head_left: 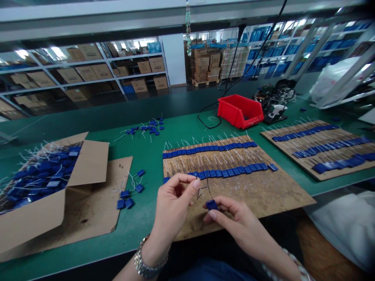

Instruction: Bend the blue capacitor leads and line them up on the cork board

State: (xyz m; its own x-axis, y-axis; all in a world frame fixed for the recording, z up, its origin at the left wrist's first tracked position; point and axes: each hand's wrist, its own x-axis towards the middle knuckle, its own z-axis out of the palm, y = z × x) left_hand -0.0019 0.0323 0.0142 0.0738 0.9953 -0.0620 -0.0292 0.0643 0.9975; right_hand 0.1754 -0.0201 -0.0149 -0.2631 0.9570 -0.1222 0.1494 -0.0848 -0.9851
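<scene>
Between the thumb and fingers of my right hand [234,216] is a small blue block-shaped electronic component [211,204]. Thin dark and pale wire leads [202,191] rise from it. My left hand [177,199] is closed in a pinch at the upper end of these leads; the fingertips partly hide the spot. Both hands are above the near part of a brown board [252,191]. On that board lie two rows of similar blue components [231,171], side by side, with their leads pointing away from me.
On the left, an open cardboard box [88,162] full of blue components stands on a flat cardboard sheet [109,222]. Loose components [129,203] lie beside it, more [152,127] farther back. A red bin [240,111], black cable [209,127] and second loaded board [319,175] are rightward.
</scene>
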